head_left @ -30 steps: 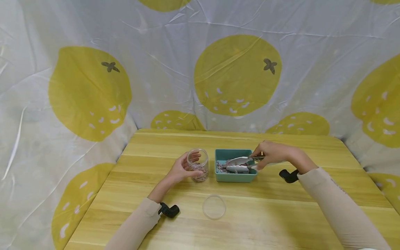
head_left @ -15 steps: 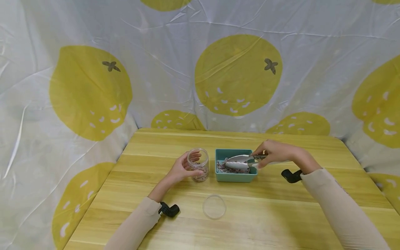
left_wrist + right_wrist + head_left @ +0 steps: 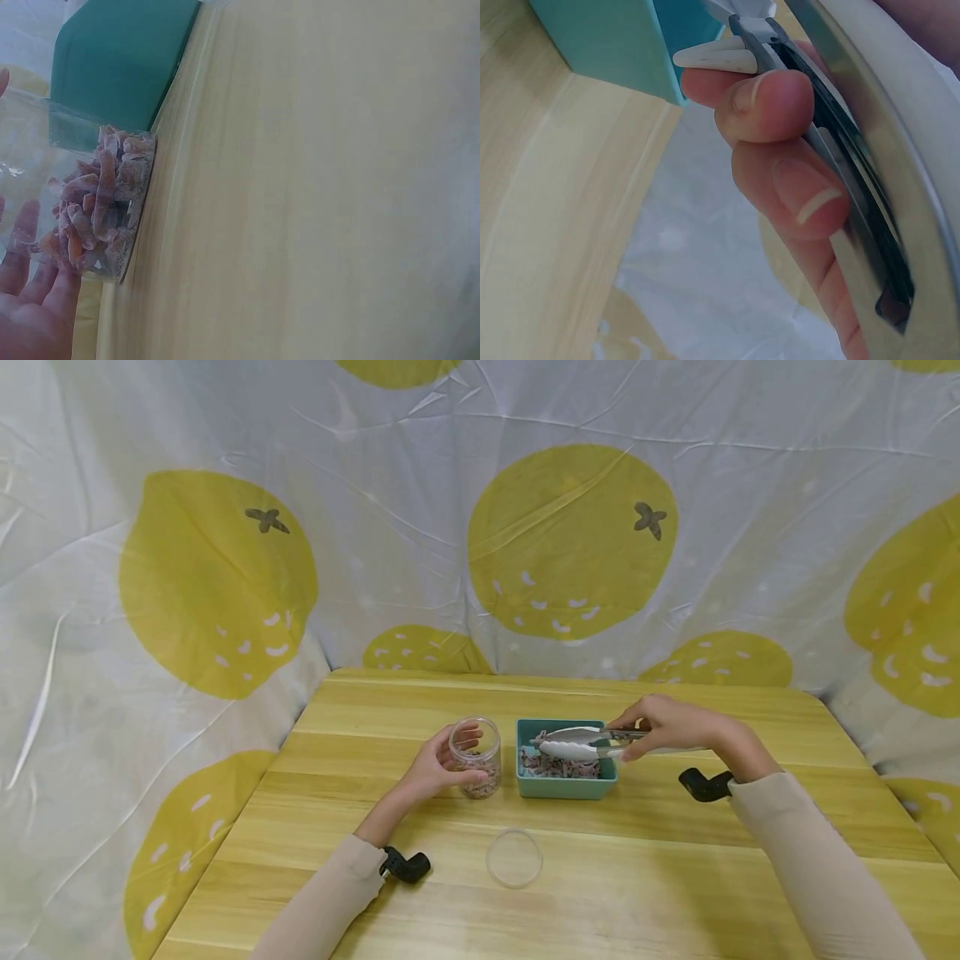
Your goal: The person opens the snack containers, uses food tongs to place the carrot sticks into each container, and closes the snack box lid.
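My left hand [image 3: 427, 770] holds a clear open-topped jar [image 3: 486, 768] upright, fingers behind it and thumb in front. In the left wrist view, reddish, whitish-dusted dried strips [image 3: 90, 210] fill the jar's lower part. My right hand [image 3: 666, 725] grips metal tongs [image 3: 573, 750] by the handles, as the fingers [image 3: 765, 105] wrapped against them show in the right wrist view. The tongs' scalloped heads are over the teal rectangular box [image 3: 566, 788], with a few strips at their tips. More strips [image 3: 558, 768] cover the box's floor beneath.
A round clear lid [image 3: 514, 858] lies flat on the wooden table [image 3: 615, 893], nearer the body than jar and box. The box stands just right of the jar. A lemon-print cloth [image 3: 405, 560] hangs behind and beside the table.
The tongs have risen from the strips and their heads have closed together, with strips at the tips. My right hand has shifted slightly right. The left hand and jar have stayed put.
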Tool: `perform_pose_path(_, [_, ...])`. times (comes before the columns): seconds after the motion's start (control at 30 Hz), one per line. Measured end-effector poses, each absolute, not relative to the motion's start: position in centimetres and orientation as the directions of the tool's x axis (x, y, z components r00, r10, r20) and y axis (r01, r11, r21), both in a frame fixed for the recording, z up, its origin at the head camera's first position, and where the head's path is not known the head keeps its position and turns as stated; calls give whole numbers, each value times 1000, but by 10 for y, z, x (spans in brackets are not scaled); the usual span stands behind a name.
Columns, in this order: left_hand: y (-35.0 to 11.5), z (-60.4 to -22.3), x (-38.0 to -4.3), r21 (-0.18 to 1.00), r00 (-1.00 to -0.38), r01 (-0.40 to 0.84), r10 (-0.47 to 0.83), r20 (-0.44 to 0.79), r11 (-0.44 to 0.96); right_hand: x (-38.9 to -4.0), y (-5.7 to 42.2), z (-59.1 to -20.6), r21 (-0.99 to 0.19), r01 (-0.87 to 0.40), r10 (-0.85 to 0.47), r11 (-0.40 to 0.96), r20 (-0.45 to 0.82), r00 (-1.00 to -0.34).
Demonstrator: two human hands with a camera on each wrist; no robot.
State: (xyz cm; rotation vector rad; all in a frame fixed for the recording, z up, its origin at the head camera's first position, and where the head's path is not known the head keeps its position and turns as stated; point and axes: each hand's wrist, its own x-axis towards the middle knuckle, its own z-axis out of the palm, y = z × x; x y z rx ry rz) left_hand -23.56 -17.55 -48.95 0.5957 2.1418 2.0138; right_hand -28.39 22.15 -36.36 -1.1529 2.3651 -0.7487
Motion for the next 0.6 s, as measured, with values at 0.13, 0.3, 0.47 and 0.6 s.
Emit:
perform_pose_path(0.13, [-176,-490,-236,981,-910,193,378,171,22,-284,224,-360,-606,-597,-798,525,-108,-593])
perform_pose_path(0.3, [-175,-491,-237,980,-908,200,378,179,18,-284,227,-356,-614,-585,-793,529,-113,-599])
perform_pose_path(0.47, [-175,-491,-236,979,-907,204,381,179,26,-283,229,-352,-640,-571,-795,515,-107,-597])
perform_pose_path(0.6, [-176,-491,-236,980,-908,199,382,173,30,-282,231,-347,-638,-562,-783,527,-105,-614])
